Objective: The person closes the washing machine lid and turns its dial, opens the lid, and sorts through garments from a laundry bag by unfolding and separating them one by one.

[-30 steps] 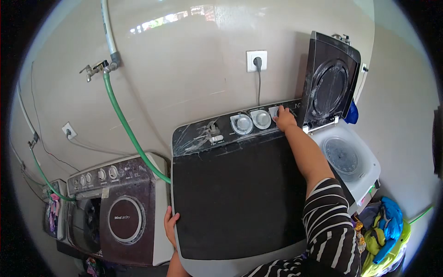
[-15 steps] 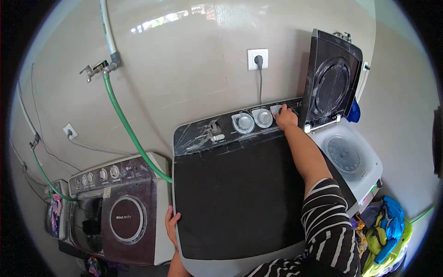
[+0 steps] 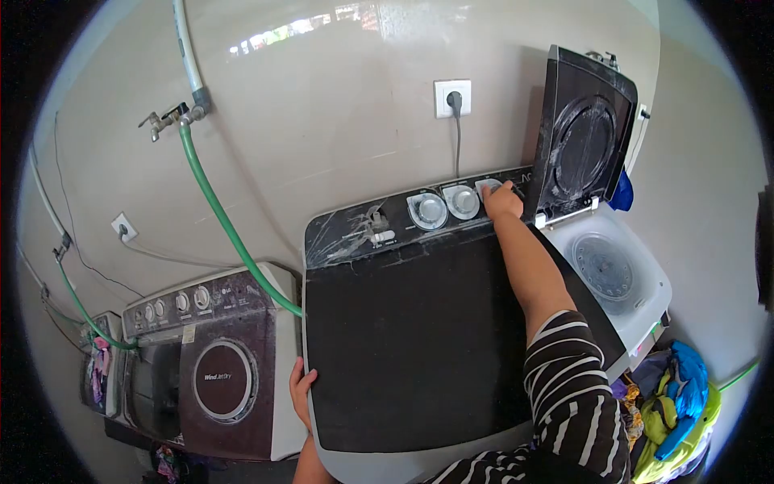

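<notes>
A twin-tub washing machine (image 3: 419, 347) with a black lid over its wash side stands in front of me. My right hand (image 3: 503, 202) reaches to its control panel, fingers closed around the rightmost control knob (image 3: 488, 186), which they partly cover. Two more silver knobs (image 3: 431, 211) sit to the left of that one, near a small white selector (image 3: 384, 237). My left hand (image 3: 301, 392) rests against the machine's left side, fingers stretched out and holding nothing. To the right, the spin tub (image 3: 603, 266) lies uncovered beneath its raised lid (image 3: 586, 137).
Another washing machine (image 3: 222, 371), dark maroon, stands to the left. A green hose (image 3: 211, 202) runs from a wall tap (image 3: 165, 121) down behind my machine. A plug sits in the wall socket (image 3: 453, 98). Clothes (image 3: 677, 403) are heaped at the lower right.
The view has shifted slightly. My right hand stays at the rightmost knob, its wrist and fingers turned a little. My left hand keeps its place on the machine's side.
</notes>
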Demonstrator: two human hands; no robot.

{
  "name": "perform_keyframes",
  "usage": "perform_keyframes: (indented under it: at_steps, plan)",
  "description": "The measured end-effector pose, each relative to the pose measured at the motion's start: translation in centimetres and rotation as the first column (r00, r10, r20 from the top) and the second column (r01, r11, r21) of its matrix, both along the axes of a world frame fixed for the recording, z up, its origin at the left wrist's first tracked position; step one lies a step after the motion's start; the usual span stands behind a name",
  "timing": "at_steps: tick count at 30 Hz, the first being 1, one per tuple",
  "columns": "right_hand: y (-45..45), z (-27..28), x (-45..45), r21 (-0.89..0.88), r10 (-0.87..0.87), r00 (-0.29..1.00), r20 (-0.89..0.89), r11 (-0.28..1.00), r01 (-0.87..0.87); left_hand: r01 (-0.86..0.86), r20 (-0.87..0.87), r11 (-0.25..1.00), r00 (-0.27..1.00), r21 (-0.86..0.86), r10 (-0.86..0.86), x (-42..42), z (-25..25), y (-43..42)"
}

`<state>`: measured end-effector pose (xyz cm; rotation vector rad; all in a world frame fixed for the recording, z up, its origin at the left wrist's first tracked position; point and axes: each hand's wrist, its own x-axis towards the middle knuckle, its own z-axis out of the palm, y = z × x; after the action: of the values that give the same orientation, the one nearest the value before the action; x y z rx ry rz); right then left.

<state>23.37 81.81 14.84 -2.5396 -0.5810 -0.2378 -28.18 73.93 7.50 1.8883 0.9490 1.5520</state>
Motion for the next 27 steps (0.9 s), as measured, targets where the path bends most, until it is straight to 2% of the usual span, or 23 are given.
perform_keyframes:
  at_steps: [3,7,13,17,19,20,22,23,24,25,27]
  plan:
    - [0.1,0.5,-0.3,0.027,-0.058,0.996,-0.073,0.998,0.06,-0.002,-0.01,1.0,1.0,0.014,0.002,-0.1,0.0,0.2]
    - [0.0,0.9,0.5,-0.037,-0.022,0.991,-0.129,0.999,0.017,-0.008,-0.024,1.0,1.0,0.027,0.008,0.1,0.3,0.1]
    - [-0.2,0.8,1.0,0.004,0.033,0.989,-0.147,0.999,-0.032,-0.018,-0.047,0.998,0.999,0.06,0.021,-0.3,-0.1,0.4]
    - [-2.1,0.2,0.8,0.099,0.204,0.972,-0.12,0.976,-0.192,-0.012,-0.006,0.998,1.0,0.065,0.013,0.1,-0.5,0.5]
    - [-3.9,-0.2,-0.5,0.023,0.338,0.94,-0.057,0.941,-0.337,0.005,0.013,0.998,1.0,0.065,-0.006,0.0,-1.1,1.0]
    - [-4.9,-1.7,-1.2,0.034,0.41,0.904,0.12,0.909,-0.416,0.021,0.031,0.998,0.999,0.058,-0.023,-0.1,-1.4,1.3]
    - [-8.5,0.8,-4.6,-0.036,0.696,0.686,-0.212,0.696,-0.718,0.052,0.069,0.998,0.996,0.04,-0.055,-0.3,-1.8,1.2]
    - [-10.8,2.2,-7.3,0.07,0.77,0.558,-0.31,0.604,-0.794,0.054,0.072,0.998,0.996,0.04,-0.057,-0.2,-1.4,0.8]
    - [-13.4,3.8,-10.3,0.187,0.825,0.41,-0.388,0.507,-0.842,0.052,0.078,0.998,0.996,0.019,-0.053,0.0,-0.4,0.3]
    - [-16.0,5.6,-12.9,0.2,0.867,0.319,-0.382,0.415,-0.888,0.051,0.082,0.999,0.995,-0.002,-0.05,0.2,0.8,-0.3]
    - [-21.4,11.2,-18.5,0.206,0.811,0.238,-0.534,0.398,-0.894,0.05,0.088,0.998,0.995,-0.046,-0.046,0.5,2.6,-1.0]
